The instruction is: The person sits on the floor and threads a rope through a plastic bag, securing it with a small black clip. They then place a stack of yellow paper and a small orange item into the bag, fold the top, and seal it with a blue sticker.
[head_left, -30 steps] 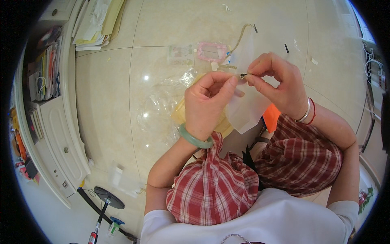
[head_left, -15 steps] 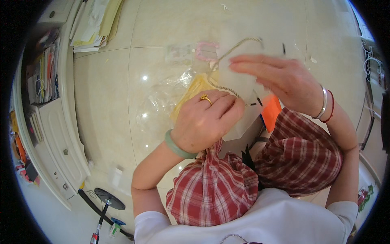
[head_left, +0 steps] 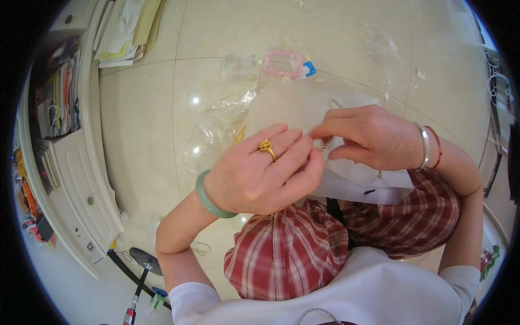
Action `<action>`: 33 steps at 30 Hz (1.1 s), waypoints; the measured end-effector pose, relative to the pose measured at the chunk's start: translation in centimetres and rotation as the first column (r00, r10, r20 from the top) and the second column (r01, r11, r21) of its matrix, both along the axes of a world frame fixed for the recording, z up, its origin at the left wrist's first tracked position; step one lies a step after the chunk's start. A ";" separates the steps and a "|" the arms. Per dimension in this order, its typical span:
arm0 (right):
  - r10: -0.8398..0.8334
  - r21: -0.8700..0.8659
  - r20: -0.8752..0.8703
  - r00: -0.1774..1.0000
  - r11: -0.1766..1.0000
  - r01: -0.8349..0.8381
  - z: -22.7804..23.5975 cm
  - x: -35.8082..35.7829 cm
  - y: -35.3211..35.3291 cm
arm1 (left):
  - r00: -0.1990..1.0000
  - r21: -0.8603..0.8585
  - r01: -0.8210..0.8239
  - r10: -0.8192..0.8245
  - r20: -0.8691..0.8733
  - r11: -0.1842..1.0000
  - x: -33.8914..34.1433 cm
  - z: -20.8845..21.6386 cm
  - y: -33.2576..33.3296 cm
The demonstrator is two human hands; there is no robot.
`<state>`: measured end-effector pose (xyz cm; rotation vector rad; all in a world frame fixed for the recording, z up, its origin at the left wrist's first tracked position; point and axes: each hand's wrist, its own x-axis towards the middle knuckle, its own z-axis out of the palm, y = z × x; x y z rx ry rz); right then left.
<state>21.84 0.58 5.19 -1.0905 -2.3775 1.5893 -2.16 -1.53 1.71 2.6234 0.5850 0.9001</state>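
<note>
Over my lap lies a translucent, frosted plastic bag (head_left: 290,105) with a twisted beige cord (head_left: 327,143) at it. My left hand (head_left: 262,173), with a gold ring and a green bangle, is closed at the cord, its fingertips bunched together. My right hand (head_left: 374,135), wearing a silver bangle, pinches between thumb and fingers right beside the left fingertips. A short stretch of cord shows between the two hands; the rest of it is partly hidden. One small black cord tip (head_left: 369,191) shows at the bag's near edge.
Crumpled clear plastic (head_left: 216,127) lies on the tiled floor to the left, with a pink frame-shaped item (head_left: 283,63) and a blue card (head_left: 308,69) farther off. A white cabinet (head_left: 81,189) with papers runs along the left. My knees are under red plaid cloth.
My right hand has come down and left to meet my left hand. The bag has turned and spread over my lap, covering the yellow and orange things. The blue card has come into sight.
</note>
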 end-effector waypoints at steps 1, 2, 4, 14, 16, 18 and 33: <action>-0.008 -0.053 -0.016 1.000 0.999 0.007 -0.6 -0.2 -0.3 | 1.000 -0.034 -0.015 0.015 0.008 0.999 0.0 0.0 0.0; 0.014 0.057 -0.019 1.000 0.998 -0.012 -0.3 -0.1 -0.1 | 0.999 -0.068 -0.028 0.029 0.017 0.997 0.0 -0.1 0.0; 0.072 0.275 -0.027 0.997 0.960 -0.062 0.6 0.0 0.7 | 0.992 -0.339 -0.122 0.121 -0.024 0.933 -0.1 -0.3 -0.3; -0.684 -0.889 -0.231 0.692 0.438 0.135 -1.1 -1.3 -1.4 | 0.995 -0.342 -0.102 0.095 -0.038 0.934 0.6 -0.7 -1.0; -0.654 -0.892 -0.212 0.726 0.433 0.129 -1.2 -1.4 -1.7 | 0.997 -0.286 -0.078 0.075 -0.023 0.955 0.7 -0.7 -1.4; -0.646 -0.879 -0.176 0.743 0.443 0.177 -0.9 -1.2 -1.6 | 0.999 -0.241 -0.050 0.045 -0.026 0.969 0.9 -0.7 -1.5; -0.644 -0.567 -0.125 0.755 0.671 0.478 -4.4 0.9 -0.2 | 0.982 -0.743 -0.191 0.118 -0.150 0.641 0.8 -3.3 -1.7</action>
